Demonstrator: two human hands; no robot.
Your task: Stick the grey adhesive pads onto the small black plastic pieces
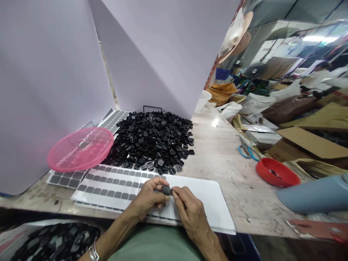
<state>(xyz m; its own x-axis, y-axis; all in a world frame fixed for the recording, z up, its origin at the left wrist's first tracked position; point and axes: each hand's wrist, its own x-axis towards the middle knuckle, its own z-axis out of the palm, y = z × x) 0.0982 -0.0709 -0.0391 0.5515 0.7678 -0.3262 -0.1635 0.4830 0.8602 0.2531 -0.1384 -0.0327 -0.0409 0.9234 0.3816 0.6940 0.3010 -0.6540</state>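
Over the front of the table, my left hand (pixel 149 195) grips a small black plastic piece (pixel 166 190) with a grey face between thumb and fingers. My right hand (pixel 190 209) is closed in a pinch at the right edge of that same piece; whether it also holds a sticker is too small to tell. Beneath both hands lies a white sheet of grey stickers (pixel 114 185), its right part bare. Just behind the sheet rises a big pile of black plastic pieces (pixel 154 141).
A pink basket (pixel 81 149) stands left of the pile, near more sticker sheets (pixel 115 121). To the right are blue-handled scissors (pixel 248 152), a red dish (pixel 277 173) and a grey-blue cylinder (pixel 312 194). A bag of black pieces (pixel 54 241) sits below the table edge.
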